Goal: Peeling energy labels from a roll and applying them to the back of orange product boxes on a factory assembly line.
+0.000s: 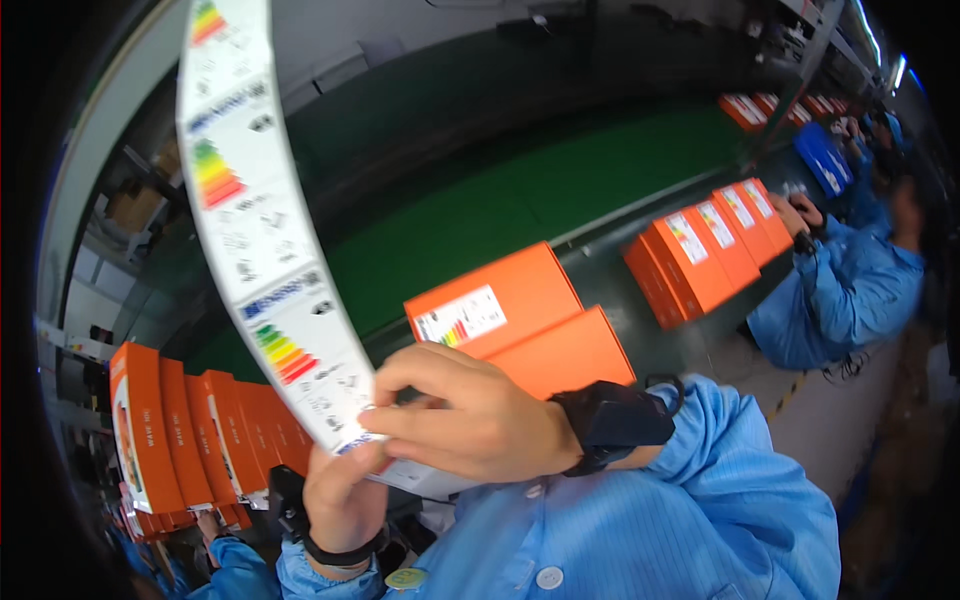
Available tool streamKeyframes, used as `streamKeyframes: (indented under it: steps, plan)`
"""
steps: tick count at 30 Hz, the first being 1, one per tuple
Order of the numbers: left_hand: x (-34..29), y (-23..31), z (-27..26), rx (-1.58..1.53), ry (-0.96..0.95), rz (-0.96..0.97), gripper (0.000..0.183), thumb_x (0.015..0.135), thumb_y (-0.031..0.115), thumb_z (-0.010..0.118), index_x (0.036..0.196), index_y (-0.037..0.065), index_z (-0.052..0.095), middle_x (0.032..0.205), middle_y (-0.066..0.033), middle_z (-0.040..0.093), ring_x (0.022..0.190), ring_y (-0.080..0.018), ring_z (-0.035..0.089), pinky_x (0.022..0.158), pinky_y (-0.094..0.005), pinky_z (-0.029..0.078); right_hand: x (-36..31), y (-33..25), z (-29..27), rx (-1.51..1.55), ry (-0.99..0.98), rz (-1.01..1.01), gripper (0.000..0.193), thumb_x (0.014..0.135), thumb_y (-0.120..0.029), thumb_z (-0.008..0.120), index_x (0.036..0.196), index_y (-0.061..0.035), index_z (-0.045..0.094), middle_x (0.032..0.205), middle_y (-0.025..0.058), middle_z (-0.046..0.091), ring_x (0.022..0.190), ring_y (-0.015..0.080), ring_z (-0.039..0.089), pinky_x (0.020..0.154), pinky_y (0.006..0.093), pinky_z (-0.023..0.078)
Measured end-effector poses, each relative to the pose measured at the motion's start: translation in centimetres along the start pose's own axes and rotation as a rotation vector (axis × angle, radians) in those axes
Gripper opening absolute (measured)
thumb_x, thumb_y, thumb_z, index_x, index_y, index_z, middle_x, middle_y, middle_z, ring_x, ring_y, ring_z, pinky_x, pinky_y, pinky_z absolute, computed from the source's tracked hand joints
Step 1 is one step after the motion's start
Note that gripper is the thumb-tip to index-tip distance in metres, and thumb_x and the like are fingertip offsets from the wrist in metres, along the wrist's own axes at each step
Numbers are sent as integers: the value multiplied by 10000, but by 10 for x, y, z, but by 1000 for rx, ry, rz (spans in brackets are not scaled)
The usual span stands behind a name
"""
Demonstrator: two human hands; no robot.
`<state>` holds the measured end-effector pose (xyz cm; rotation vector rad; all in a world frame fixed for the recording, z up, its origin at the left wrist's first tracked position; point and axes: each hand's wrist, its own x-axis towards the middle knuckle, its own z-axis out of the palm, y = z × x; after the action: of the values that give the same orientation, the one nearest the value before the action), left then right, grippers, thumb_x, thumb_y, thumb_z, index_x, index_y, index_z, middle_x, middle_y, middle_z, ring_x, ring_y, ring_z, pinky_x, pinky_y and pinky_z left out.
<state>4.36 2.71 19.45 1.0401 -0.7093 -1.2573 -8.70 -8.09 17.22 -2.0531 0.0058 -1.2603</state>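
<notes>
Our left hand and right hand pinched the long white colour-barred label strip, seemingly for peeling; the next move called for gentle tension.

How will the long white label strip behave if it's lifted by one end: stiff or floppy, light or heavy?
Probably floppy: the label strip looks thin and bows along its length. It's likely light, since the right hand seems to pinch its lower end with just thumb and fingertips. The far end may swing, as it runs beyond the picture's top edge.
</notes>
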Motion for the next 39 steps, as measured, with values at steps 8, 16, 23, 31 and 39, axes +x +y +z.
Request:
streamKeyframes:
  steps: [8,16,23,31,39]
  plan:
    - [16,-2,-1,-82,-15,-116,377,902,175,473,1229,-2,413,1157,-101,518,1048,-178,515,908,-323,392,6,-9,-18,-54,-60,7,264,761,-61,647,1000,30,582,924,142,507,821,249,525,673,318,443]
    - [5,-19,-9,24,-3,-90,418,894,200,468,1246,-7,381,1175,-119,504,1075,-197,500,935,-345,375,-6,0,-10,-87,-106,-32,245,742,-85,660,946,28,586,894,107,532,824,243,525,673,333,429]
    - [-14,-76,-42,-288,129,-287,357,896,186,484,1204,10,442,1140,-118,531,1050,-234,505,915,-372,382,-42,20,10,-189,-211,-257,226,688,-69,653,906,-18,623,902,94,568,803,242,553,664,347,439]
    - [25,-73,-86,81,176,-255,423,922,286,426,1066,-91,549,996,-178,615,880,-228,613,795,-325,485,-2,-21,-45,561,7,192,136,832,-56,573,958,-39,526,1025,203,504,972,322,558,839,443,466]
    - [9,-124,-204,825,269,-509,340,883,247,528,995,-65,604,906,-126,649,767,-178,614,694,-284,473,-34,21,-82,26,-606,704,469,868,-42,472,1323,-127,391,988,122,582,828,203,587,719,302,460]
